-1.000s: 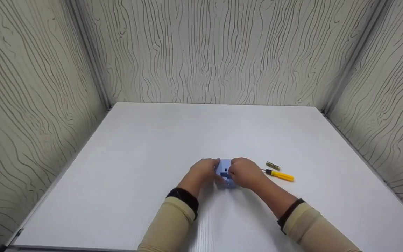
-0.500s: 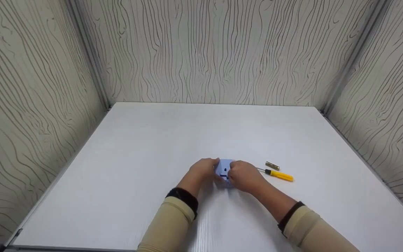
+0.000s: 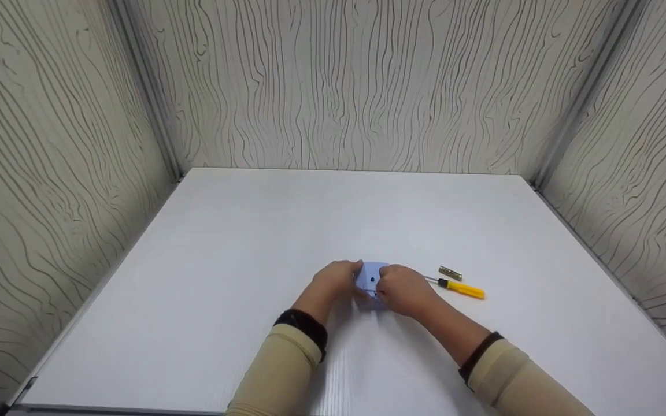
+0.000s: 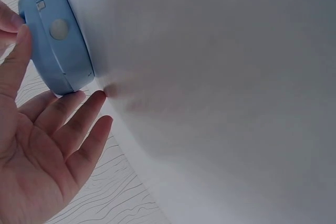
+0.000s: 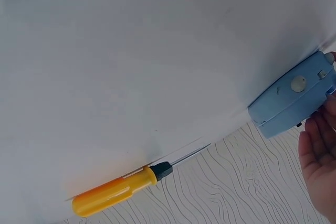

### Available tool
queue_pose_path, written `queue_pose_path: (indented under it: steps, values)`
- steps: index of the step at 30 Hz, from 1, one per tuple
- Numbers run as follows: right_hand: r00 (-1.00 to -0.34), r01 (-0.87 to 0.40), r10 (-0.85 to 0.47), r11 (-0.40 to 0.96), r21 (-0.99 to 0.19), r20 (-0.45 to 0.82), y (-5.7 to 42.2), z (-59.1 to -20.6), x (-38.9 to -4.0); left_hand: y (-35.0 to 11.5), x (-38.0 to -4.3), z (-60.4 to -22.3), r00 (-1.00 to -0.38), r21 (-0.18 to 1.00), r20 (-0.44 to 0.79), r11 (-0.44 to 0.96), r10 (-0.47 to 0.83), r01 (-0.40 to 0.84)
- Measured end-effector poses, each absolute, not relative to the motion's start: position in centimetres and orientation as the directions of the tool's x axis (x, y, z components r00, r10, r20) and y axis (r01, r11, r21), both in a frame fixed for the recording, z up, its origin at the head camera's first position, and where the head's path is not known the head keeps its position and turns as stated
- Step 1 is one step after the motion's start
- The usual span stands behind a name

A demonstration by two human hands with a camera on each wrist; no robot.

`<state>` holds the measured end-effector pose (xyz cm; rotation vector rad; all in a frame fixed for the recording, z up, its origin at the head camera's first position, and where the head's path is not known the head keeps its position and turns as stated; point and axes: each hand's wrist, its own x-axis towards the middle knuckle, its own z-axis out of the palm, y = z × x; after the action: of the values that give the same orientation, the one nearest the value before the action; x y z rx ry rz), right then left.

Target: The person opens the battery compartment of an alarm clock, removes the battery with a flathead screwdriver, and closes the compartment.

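Note:
A light blue plastic device with rounded ends stands on the white table between my hands. Its side carries a round pale button and a small square socket. On its upper face are a small black peg and the thin dark line of a slot. My left hand holds the device at its left side, thumb on the upper face and fingertips under the end. My right hand, fingers curled, pinches at the slot's small cover, which its fingers largely hide. The right wrist view shows bent fingers close against the upper face.
A screwdriver with a yellow handle lies right of my right hand, its shaft pointing toward the device. Just beyond it lies a small gold patterned cylinder, like a battery. Wood-grain panels wall the table's back and sides.
The dark opening on the device's upper face has narrowed to a thin line. My right hand has shifted slightly toward me and left; my left hand stays in place.

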<state>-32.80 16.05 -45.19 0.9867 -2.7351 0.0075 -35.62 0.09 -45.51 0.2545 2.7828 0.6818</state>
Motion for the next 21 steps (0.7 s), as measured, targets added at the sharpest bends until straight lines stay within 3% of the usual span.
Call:
queue_pose_path:
  steps: [16,21]
  values:
    - [-0.778,-0.605,-0.602,0.795,0.040,0.183,15.86,-45.25,-32.73,0.18,-35.61,-45.53,-0.946,0.524,-0.255,0.851,0.200,0.038]
    - [-0.785,-0.606,-0.597,0.795,-0.004,0.162,16.03,-45.39,-32.85,0.13,-35.64,-45.53,-0.946,0.491,-0.235,0.867,0.224,0.083]
